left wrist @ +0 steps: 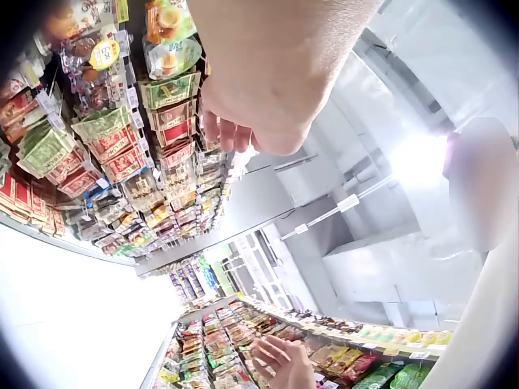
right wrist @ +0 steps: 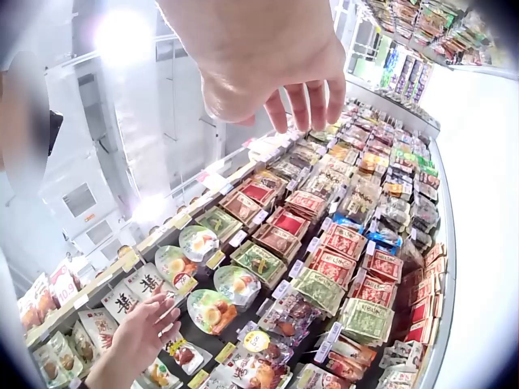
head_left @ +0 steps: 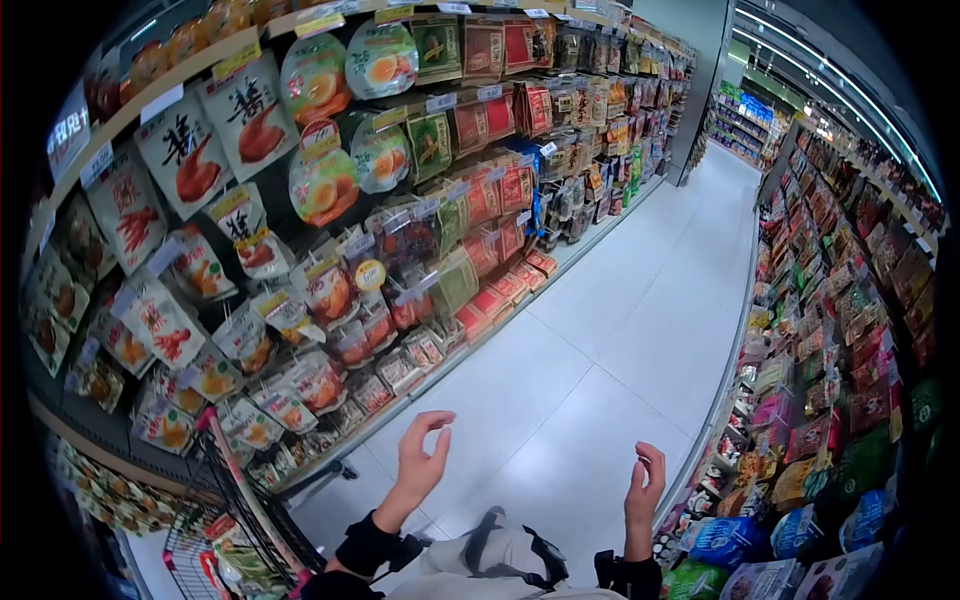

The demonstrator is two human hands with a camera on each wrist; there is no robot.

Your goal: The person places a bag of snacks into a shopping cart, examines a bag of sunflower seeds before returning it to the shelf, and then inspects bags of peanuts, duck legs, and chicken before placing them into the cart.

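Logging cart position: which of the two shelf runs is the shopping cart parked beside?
The shelving on the person's left, hung with white and red packets; the shopping cart stands at its foot. The right shelving has none.

a supermarket aisle: snack packets (head_left: 320, 180) on long shelves (head_left: 850, 330), a shopping cart (head_left: 235, 520).

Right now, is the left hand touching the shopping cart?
Apart. The head view shows the left hand raised, holding nothing, with bare floor visible between it and the cart.
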